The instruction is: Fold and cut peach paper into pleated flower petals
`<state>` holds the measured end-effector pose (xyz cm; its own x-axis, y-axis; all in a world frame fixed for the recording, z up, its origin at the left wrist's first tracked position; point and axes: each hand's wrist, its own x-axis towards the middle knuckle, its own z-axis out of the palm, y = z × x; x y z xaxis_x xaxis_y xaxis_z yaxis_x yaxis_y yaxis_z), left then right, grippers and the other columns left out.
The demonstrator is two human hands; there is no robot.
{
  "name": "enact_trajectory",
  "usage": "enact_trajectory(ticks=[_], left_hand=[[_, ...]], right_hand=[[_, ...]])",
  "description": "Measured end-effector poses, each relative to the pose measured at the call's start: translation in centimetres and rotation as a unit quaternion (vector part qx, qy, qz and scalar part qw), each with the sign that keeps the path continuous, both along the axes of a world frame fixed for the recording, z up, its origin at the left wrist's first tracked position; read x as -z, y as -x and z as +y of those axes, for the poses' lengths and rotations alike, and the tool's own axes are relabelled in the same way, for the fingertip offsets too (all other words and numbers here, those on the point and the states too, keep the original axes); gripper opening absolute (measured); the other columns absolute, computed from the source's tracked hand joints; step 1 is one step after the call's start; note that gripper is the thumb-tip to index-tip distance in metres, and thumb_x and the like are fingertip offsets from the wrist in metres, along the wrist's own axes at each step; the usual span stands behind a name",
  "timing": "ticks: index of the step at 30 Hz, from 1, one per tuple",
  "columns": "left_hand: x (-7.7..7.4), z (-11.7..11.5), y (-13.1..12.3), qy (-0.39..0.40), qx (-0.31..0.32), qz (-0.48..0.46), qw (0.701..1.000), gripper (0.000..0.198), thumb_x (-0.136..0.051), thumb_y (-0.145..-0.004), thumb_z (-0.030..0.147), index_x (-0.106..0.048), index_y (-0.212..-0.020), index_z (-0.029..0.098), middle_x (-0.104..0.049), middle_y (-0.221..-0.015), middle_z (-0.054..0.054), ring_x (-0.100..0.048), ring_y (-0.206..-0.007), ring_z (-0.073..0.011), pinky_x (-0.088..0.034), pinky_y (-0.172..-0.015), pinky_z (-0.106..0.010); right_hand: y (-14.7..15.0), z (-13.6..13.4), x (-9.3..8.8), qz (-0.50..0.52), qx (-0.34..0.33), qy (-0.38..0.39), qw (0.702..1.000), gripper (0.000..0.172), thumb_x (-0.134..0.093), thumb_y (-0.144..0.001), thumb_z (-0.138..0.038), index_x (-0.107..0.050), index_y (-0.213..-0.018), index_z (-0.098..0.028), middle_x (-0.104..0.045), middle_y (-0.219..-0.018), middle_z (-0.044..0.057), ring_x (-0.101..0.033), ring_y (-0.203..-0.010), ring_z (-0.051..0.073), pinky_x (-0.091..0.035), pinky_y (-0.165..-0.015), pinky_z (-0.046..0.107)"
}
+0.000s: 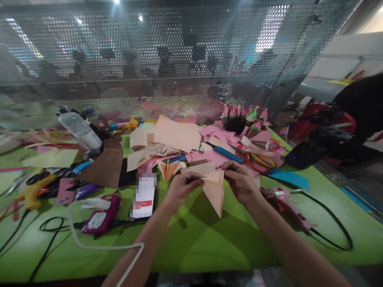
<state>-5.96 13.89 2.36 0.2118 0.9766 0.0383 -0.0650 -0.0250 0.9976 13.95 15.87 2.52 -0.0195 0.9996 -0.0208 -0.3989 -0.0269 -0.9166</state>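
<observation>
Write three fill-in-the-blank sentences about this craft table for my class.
1. The left hand and right hand pinch a folded peach triangle made of ___.
2. The pink plastic glue gun lies on the ___ table cover.
3. The glue gun is to the ___ of the right hand.
Missing words: paper, green, right.

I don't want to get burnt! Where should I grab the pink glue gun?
Probably the glue gun by its lower handle end, where the black cord leaves, reaching from the right. Its red light is on, so the tip may be hot.
</observation>
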Motion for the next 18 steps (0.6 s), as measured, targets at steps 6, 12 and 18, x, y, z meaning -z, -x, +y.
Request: enact_trajectory(ticks=[6, 12, 18], left_hand=[[-0.02, 0.11, 0.24, -0.066, -0.022, 0.048, 0.996, 0.020, -0.073, -0.078, 0.035, -0.076, -0.087, 0.017, -0.072, -0.088, -0.008, -0.064, -0.083, -0.0188, -0.051, -0.077, -0.030], [-0.29, -0.23, -0.26, -0.176, -0.038, 0.113, 0.977, 0.012, -0.066, -0.081, 0.019, -0.077, -0.084, 0.021, -0.075, -0.089, -0.007, -0.067, -0.086, -0.0202, -0.053, -0.081, -0.033], [0.00, -0.41, -0.39, -0.194, -0.027, 0.145, 0.970, 0.014, -0.064, -0.083, 0.019, -0.077, -0.087, 0.021, -0.076, -0.091, -0.006, -0.069, -0.086, -0.0195, -0.055, -0.081, -0.033]], right_hand=[[-0.22, 0.09, -0.23, 0.034, -0.013, 0.042, 0.998, 0.030, -0.080, -0.066, -0.039, -0.071, -0.090, -0.024, -0.065, -0.072, -0.003, -0.058, -0.064, 0.013, -0.045, -0.064, 0.028], [0.38, -0.17, -0.13, -0.042, -0.048, 0.066, 0.996, 0.036, -0.089, -0.054, -0.045, -0.067, -0.067, -0.019, -0.063, -0.064, -0.002, -0.053, -0.058, 0.011, -0.040, -0.056, 0.024], [0.54, -0.10, -0.26, -0.044, -0.012, 0.040, 0.998, 0.036, -0.089, -0.050, -0.046, -0.068, -0.063, -0.020, -0.061, -0.061, -0.004, -0.049, -0.056, 0.010, -0.037, -0.055, 0.025]])
